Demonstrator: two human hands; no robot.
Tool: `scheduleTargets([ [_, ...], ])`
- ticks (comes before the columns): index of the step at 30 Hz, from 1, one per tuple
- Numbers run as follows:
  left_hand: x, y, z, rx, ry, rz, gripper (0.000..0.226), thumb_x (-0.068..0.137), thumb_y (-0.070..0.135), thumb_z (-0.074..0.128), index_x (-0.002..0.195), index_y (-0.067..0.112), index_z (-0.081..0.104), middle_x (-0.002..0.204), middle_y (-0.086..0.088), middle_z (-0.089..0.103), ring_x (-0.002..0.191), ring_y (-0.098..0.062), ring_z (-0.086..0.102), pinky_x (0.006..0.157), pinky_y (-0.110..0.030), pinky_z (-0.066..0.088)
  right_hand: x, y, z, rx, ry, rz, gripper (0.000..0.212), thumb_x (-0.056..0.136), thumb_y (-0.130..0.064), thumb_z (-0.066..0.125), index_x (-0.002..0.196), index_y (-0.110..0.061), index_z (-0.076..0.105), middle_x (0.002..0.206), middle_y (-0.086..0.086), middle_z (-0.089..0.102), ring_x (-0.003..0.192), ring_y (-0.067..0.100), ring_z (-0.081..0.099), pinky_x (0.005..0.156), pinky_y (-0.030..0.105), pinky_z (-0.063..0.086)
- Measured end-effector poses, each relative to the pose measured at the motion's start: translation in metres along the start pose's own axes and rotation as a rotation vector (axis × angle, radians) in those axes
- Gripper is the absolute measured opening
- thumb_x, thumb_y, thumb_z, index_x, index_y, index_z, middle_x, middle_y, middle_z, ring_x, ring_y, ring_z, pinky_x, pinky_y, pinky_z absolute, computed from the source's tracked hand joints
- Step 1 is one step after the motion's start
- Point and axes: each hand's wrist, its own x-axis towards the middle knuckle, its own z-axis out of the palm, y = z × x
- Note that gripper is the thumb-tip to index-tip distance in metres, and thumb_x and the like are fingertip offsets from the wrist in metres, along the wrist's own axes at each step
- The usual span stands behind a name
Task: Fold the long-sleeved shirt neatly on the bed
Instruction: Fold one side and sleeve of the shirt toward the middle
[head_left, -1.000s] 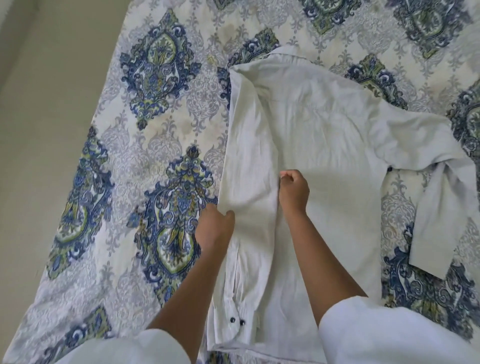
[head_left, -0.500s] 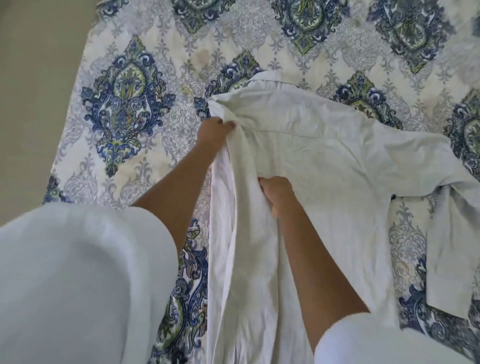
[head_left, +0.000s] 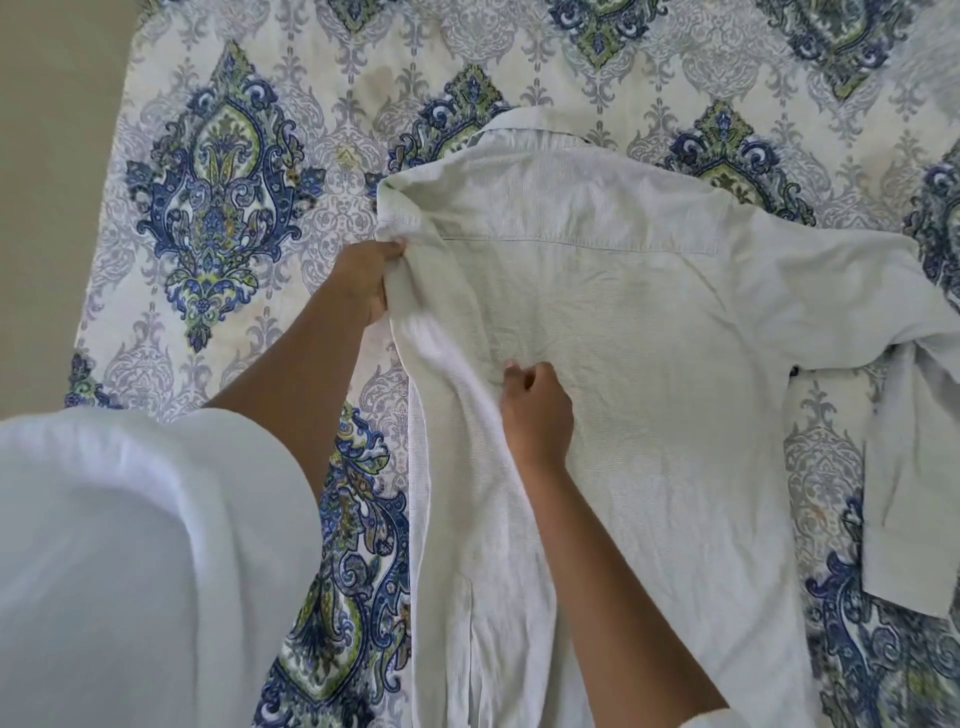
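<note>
Pale shirt (head_left: 649, 338) on bed (head_left: 234, 182), left hand (head_left: 363, 283) gripping edge

The single head-worn camera looked steeply down from close above the bed (head_left: 218, 218). It faced forward over both forearms. No second view existed.

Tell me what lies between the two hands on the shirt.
In the head view, only the shirt's folded-in sleeve strip runs between the left hand, gripping the shoulder edge, and the right hand.

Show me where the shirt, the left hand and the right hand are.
shirt (head_left: 649, 332): head view, middle of its back.
left hand (head_left: 363, 280): head view, back of hand.
right hand (head_left: 537, 410): head view, back of hand.
</note>
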Motion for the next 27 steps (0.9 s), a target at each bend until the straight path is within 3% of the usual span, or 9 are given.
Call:
scheduleTargets([
  [3, 0.002, 0.000, -0.001, -0.046, 0.002, -0.023, 0.010, 0.093, 0.011, 0.053, 0.092, 0.005, 0.061, 0.099, -0.011, 0.066, 0.087, -0.024, 0.065, 0.071, -0.038, 0.056, 0.013, -0.012, -0.015, 0.075, -0.317, 0.280, 0.052, 0.089, -0.055, 0.048, 0.060, -0.011, 0.049, 0.058, 0.000, 0.047, 0.054, 0.015, 0.044, 0.056, 0.028, 0.035],
  [5, 0.002, 0.000, 0.000, -0.061, -0.006, -0.033, 0.013, 0.095, 0.012, 0.049, 0.092, 0.005, 0.060, 0.096, -0.012, 0.066, 0.085, -0.024, 0.065, 0.072, -0.037, 0.055, 0.017, -0.020, -0.022, 0.179, -0.467, 0.419, 0.055, 0.079, -0.061, 0.058, 0.077, -0.006, 0.062, 0.074, 0.007, 0.063, 0.071, 0.021, 0.059, 0.068, 0.028, 0.046],
  [7, 0.002, 0.000, 0.000, -0.077, -0.003, -0.039, 0.016, 0.096, 0.013, 0.047, 0.091, 0.005, 0.059, 0.091, -0.011, 0.065, 0.082, -0.023, 0.064, 0.071, -0.037, 0.054, 0.020, -0.023, -0.022, 0.376, -0.584, 0.526, 0.051, 0.073, -0.054, 0.070, 0.095, -0.008, 0.065, 0.104, 0.013, 0.068, 0.098, 0.028, 0.064, 0.091, 0.037, 0.050],
  [9, 0.003, 0.000, 0.000, -0.068, 0.012, -0.052, 0.016, 0.096, 0.014, 0.046, 0.091, 0.005, 0.058, 0.089, -0.011, 0.065, 0.079, -0.023, 0.064, 0.066, -0.036, 0.054, 0.022, -0.027, -0.021, 0.697, -0.633, 0.600, 0.032, 0.077, -0.034, 0.074, 0.094, -0.009, 0.066, 0.103, 0.011, 0.069, 0.098, 0.027, 0.065, 0.093, 0.041, 0.051],
  [12, 0.002, 0.000, 0.000, -0.054, 0.016, -0.061, 0.013, 0.096, 0.012, 0.047, 0.095, 0.004, 0.057, 0.086, -0.010, 0.065, 0.075, -0.021, 0.065, 0.058, -0.034, 0.053, 0.026, -0.030, -0.017, 1.085, -0.528, 0.687, 0.005, 0.085, -0.010, 0.065, 0.088, -0.005, 0.065, 0.076, 0.008, 0.072, 0.070, 0.019, 0.069, 0.066, 0.032, 0.059],
  [14, 0.003, 0.000, -0.001, -0.028, 0.016, -0.061, 0.012, 0.095, 0.013, 0.050, 0.096, 0.004, 0.057, 0.088, -0.010, 0.065, 0.076, -0.022, 0.065, 0.060, -0.035, 0.054, 0.027, -0.030, -0.015, 1.208, -0.433, 0.709, 0.010, 0.088, 0.001, 0.056, 0.094, -0.002, 0.063, 0.072, 0.009, 0.070, 0.058, 0.017, 0.069, 0.055, 0.028, 0.058],
  [16, 0.004, 0.002, -0.002, 0.014, 0.029, -0.050, 0.015, 0.093, 0.016, 0.054, 0.101, 0.005, 0.059, 0.091, -0.009, 0.065, 0.080, -0.022, 0.065, 0.064, -0.037, 0.055, 0.027, -0.027, -0.013, 1.277, -0.366, 0.687, 0.026, 0.088, 0.008, 0.049, 0.110, -0.003, 0.059, 0.087, 0.010, 0.066, 0.072, 0.019, 0.067, 0.064, 0.034, 0.056],
  [22, 0.008, 0.010, 0.006, 0.101, -0.001, 0.079, 0.014, 0.093, 0.009, 0.050, 0.083, 0.015, 0.057, 0.086, -0.002, 0.063, 0.075, -0.018, 0.061, 0.063, -0.033, 0.053, 0.020, -0.006, -0.010, 1.216, -0.059, 0.525, 0.030, 0.085, 0.009, 0.052, 0.088, -0.015, 0.070, 0.113, 0.009, 0.064, 0.103, 0.020, 0.062, 0.097, 0.033, 0.049],
  [27, 0.009, 0.021, 0.007, 0.182, -0.045, 0.108, 0.008, 0.089, 0.010, 0.057, 0.088, 0.018, 0.057, 0.083, -0.002, 0.060, 0.073, -0.020, 0.058, 0.062, -0.029, 0.050, 0.024, -0.010, -0.007, 0.877, 0.119, 0.363, 0.020, 0.084, 0.002, 0.057, 0.090, -0.014, 0.069, 0.105, 0.003, 0.067, 0.101, 0.016, 0.062, 0.090, 0.023, 0.048],
])
